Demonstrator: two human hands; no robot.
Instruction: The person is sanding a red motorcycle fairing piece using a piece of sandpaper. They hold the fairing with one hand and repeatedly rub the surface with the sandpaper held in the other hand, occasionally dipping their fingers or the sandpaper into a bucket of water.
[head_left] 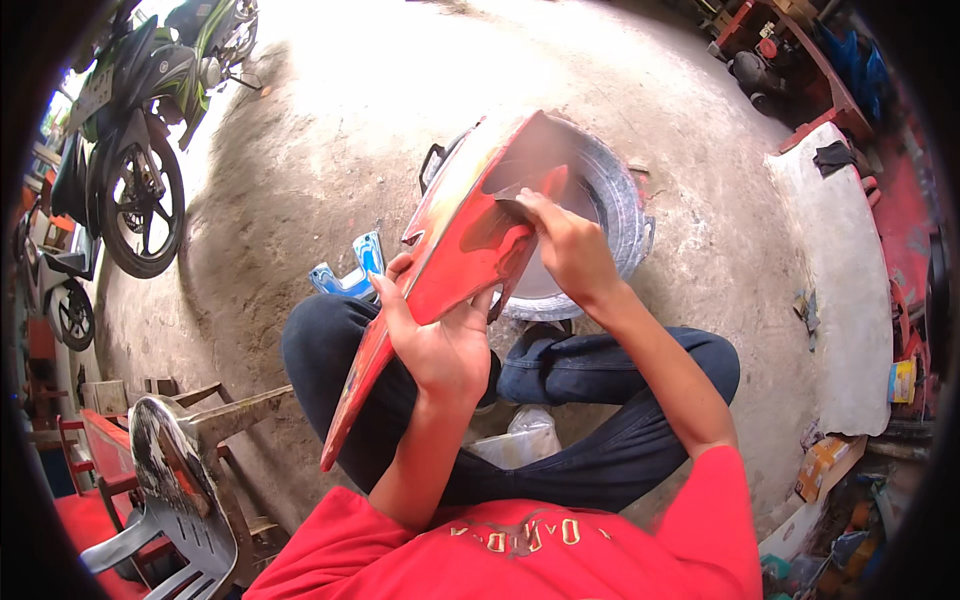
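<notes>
A long red motorcycle body panel (445, 283), worn to pale patches along its upper edge, slants across my lap and over a grey basin (628, 215). My left hand (445, 345) grips the panel near its middle, thumb on the face and some fingers hidden behind. With fingers pinched, my right hand (575, 250) presses a dark piece of sandpaper (510, 207) against the panel's inner edge. Murky greyish liquid seems to fill the basin, partly covered by the panel. A blue-and-white plastic part (350, 279) lies on the floor beside my left knee.
Motorcycles (140, 190) stand at the left. A worn grey plastic chair (195, 500) is near at lower left. To the right runs a low concrete ledge (840, 300) with a dark cloth (833, 157) on it. A clear plastic bag (533, 432) sits between my legs.
</notes>
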